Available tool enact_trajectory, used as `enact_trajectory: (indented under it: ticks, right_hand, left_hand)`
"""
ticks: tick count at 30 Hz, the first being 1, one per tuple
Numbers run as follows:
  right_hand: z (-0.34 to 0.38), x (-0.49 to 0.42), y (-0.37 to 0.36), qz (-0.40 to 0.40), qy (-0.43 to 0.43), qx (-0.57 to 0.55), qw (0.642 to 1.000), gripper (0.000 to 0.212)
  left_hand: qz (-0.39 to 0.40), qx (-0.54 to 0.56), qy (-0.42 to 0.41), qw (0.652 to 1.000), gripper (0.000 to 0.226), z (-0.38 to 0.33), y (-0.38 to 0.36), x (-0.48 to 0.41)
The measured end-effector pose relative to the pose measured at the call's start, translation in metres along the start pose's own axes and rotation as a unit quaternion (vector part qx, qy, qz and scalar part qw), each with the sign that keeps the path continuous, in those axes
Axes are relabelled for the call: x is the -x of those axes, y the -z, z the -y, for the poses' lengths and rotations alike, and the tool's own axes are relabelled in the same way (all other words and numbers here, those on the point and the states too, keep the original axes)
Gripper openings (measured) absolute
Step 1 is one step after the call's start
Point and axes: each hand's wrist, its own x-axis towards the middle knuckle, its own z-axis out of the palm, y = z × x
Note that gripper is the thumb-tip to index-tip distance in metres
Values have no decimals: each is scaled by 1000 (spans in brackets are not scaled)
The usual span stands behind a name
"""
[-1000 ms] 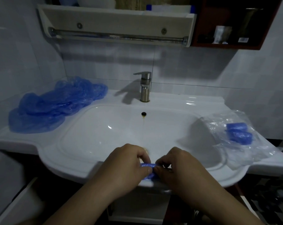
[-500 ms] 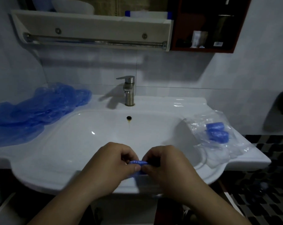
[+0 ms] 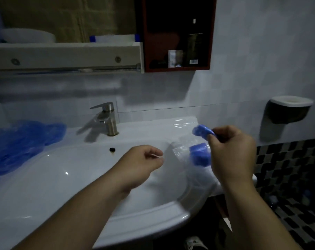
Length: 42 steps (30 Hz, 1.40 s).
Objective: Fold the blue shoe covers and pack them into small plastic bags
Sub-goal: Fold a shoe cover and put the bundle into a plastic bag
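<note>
**Over the washbasin, a folded cover is held above the bags**

At the right end of the white tabletop point(image 3: 153, 127), seen from the head camera, the right hand point(image 3: 230, 154) is raised a little above the surface. A folded blue shoe cover point(image 3: 201, 131) is pinched between its thumb and curled fingers point(image 3: 211, 137), and the blue roll sticks out to the left of the hand. Just under it, clear plastic bags point(image 3: 180, 150) are lying on the tabletop, partly hidden by the right hand. More folded blue covers point(image 3: 200, 155) are seen with these bags; whether they are inside a bag or only on top cannot be told.

The left hand point(image 3: 144, 165) is held over the sink basin point(image 3: 71, 186), near the bags but apart from the right hand. Its fingers are loosely curled toward the thumb. A thin pale streak is seen at the fingertips, and whether something is pinched there cannot be told.

On the far left of the tabletop a loose pile of unfolded blue shoe covers point(image 3: 23, 141) is spread. A metal faucet point(image 3: 108, 120) is mounted behind the basin.
</note>
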Motion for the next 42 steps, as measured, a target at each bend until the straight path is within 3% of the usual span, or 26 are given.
enact_trajectory:
  ticks: [8, 13, 16, 20, 24, 26, 29, 32, 35, 42]
  right_hand:
    - [-18, -28, -11, 85, -55, 197, 975, 4]
    - [-27, -28, -16, 123, -70, 216, 966, 4]
    - [-24, -26, -14, 112, -60, 164, 978, 7]
    - [-4, -11, -8, 111, -4, -9, 994, 8]
    - [21, 19, -12, 167, 37, -166, 971, 14]
    - [28, 36, -22, 206, 59, -169, 962, 14]
    - [35, 53, -35, 245, 67, -172, 952, 11]
    - [44, 63, -43, 172, 85, -200, 961, 16]
    - [56, 71, -45, 141, 125, -226, 956, 22]
    - [60, 96, -61, 277, 256, -63, 924, 13]
  left_hand:
    - [62, 118, 107, 985, 2, -37, -50, -50]
    - [92, 177, 165, 966, 26, -35, -59, -61]
    - [62, 231, 147, 960, 26, -34, -55, -59]
    - [0, 336, 78, 939, 13, -37, -32, -44]
    - [27, 389, 55, 919, 29, -20, 10, -21]
    - [-3, 357, 48, 933, 25, -6, 30, -7]
    - [-131, 230, 15, 964, 16, 12, 55, 11]
    - [-211, 72, -53, 973, 15, 29, 77, 31]
    - [-220, 3, -68, 973, 15, 50, 92, 45]
    - [-203, -21, -49, 978, 14, 72, 102, 66]
